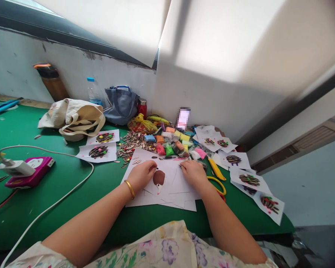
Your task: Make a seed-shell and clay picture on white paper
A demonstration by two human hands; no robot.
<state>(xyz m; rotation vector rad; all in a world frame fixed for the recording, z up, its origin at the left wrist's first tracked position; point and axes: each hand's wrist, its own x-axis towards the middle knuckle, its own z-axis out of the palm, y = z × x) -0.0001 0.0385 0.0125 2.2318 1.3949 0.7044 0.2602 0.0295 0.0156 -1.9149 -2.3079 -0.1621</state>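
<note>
Showing a green tabletop (pixel 67 171) beneath the grip (pixel 142 173) and a scuffed white wall (pixel 75 70) beyond it, rising to sunlit white coverings (pixel 226 41).

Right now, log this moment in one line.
left hand: beside brown hedgehog figure; right hand: over white paper; sunflower seeds: heaped on green table

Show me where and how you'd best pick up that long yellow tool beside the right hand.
I'd grip the long yellow tool across its middle, pinching its two long sides from above: it is narrow and seems to lie flat on the green table. The right hand is close on its left, so coming down from the right side looks clearest.
</note>
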